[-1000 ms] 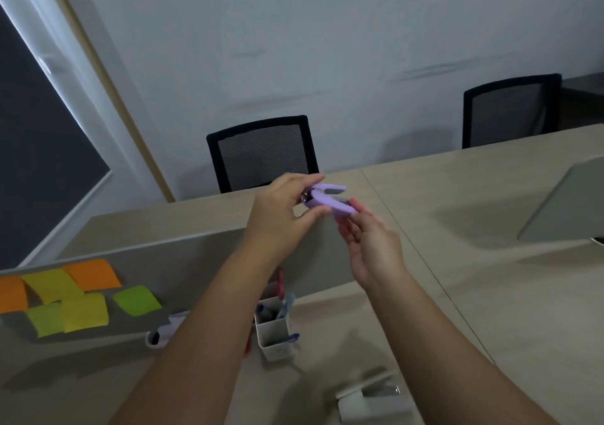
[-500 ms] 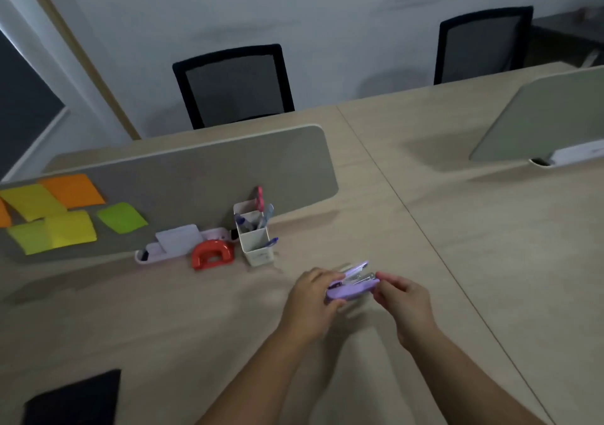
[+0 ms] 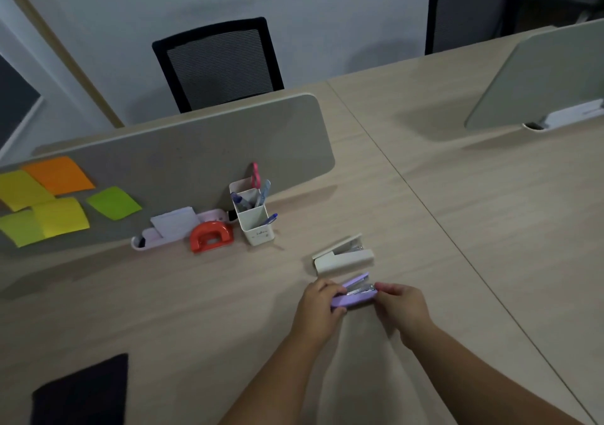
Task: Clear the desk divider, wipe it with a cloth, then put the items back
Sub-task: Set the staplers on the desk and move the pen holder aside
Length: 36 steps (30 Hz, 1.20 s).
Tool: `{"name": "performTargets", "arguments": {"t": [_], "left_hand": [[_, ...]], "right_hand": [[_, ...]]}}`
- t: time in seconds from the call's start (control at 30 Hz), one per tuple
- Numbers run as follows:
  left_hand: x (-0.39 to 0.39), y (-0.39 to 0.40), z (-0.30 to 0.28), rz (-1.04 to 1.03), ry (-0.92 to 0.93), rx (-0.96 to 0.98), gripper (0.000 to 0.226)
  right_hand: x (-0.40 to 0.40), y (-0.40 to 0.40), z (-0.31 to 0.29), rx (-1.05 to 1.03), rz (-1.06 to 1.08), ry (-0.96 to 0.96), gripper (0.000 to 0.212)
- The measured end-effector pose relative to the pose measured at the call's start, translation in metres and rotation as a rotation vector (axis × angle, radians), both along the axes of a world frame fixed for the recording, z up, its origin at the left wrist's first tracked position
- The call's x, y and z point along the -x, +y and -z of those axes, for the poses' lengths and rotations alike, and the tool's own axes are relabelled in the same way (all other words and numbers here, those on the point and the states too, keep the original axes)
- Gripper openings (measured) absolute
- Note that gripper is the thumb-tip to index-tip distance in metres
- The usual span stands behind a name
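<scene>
A purple stapler (image 3: 354,294) lies low on the desk, just in front of a white stapler (image 3: 343,256). My left hand (image 3: 318,307) grips its back end and my right hand (image 3: 400,307) holds its front tip. The grey desk divider (image 3: 183,153) stands behind, with several sticky notes (image 3: 58,199) in orange, yellow and green stuck on its left part. At its foot sit a white pen holder (image 3: 253,217) with pens and pink scissors, a red hole punch (image 3: 210,235) and a pale tray (image 3: 153,239) holding a white note pad.
A dark cloth (image 3: 81,390) lies at the desk's near left. A second divider (image 3: 539,78) stands at the far right. Two black mesh chairs (image 3: 219,61) stand behind the desk, by the wall.
Both hands brought the purple stapler down from the top edge of the divider to the desk, beside the white stapler. My view tilted downward.
</scene>
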<state>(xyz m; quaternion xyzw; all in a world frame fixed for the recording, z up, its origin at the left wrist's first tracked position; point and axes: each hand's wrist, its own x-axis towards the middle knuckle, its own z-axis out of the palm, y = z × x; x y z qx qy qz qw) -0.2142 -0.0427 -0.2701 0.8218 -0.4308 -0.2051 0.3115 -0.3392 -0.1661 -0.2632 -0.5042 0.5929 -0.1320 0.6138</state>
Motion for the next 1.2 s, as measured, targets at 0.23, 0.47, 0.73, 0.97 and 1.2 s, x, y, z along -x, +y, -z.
{"name": "performTargets", "arguments": {"t": [0.23,0.47,0.73,0.97,1.2], "left_hand": [[-0.002,0.011,-0.005,-0.055,0.035,0.069,0.041],[-0.064,0.026,-0.034,-0.578,0.214,0.266,0.024],[-0.160,0.027,-0.048,-0.881,0.402,0.349,0.036],[-0.189,0.019,-0.034,-0.615,0.465,0.207,0.033],[-0.176,0.016,-0.020,-0.639,0.395,0.216,0.042]], "right_hand": [[-0.001,0.005,-0.013,0.143,-0.028,0.066,0.024],[-0.079,0.000,-0.067,0.324,-0.278,-0.051,0.022],[-0.197,0.017,-0.058,0.261,-0.512,-0.048,0.035],[-0.242,0.026,-0.035,0.234,-0.570,-0.104,0.026],[-0.238,0.025,-0.030,0.232,-0.466,-0.166,0.023]]}}
